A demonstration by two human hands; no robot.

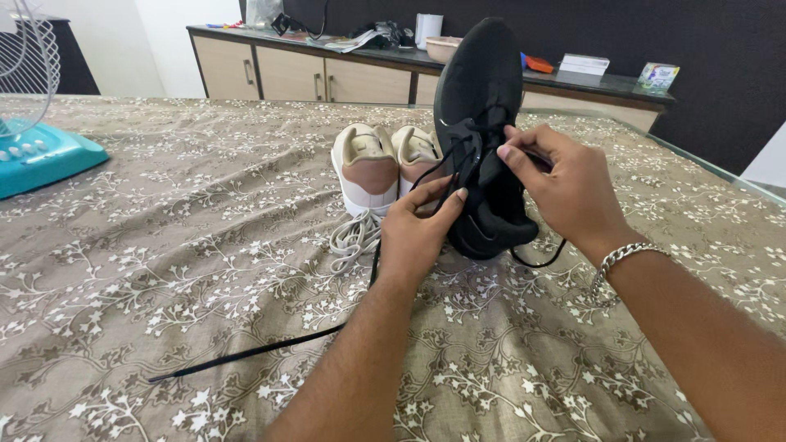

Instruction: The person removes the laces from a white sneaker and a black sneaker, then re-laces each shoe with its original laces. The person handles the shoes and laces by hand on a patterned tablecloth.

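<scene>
Two hands (417,233) (565,184) partly hide black shoe (479,90) laces.

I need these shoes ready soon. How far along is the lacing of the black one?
Partly done: the black shoe, held upright, has lace crossing its upper eyelets. In hand: the left hand and right hand both pinch the black lace at the eyelets. Left: a long lace end trails loose over the bedspread, nothing tied. The white shoes sit behind, their pale lace heaped loose.

arms: bare, no sleeves | right wrist: silver chain bracelet (624,255)
</scene>
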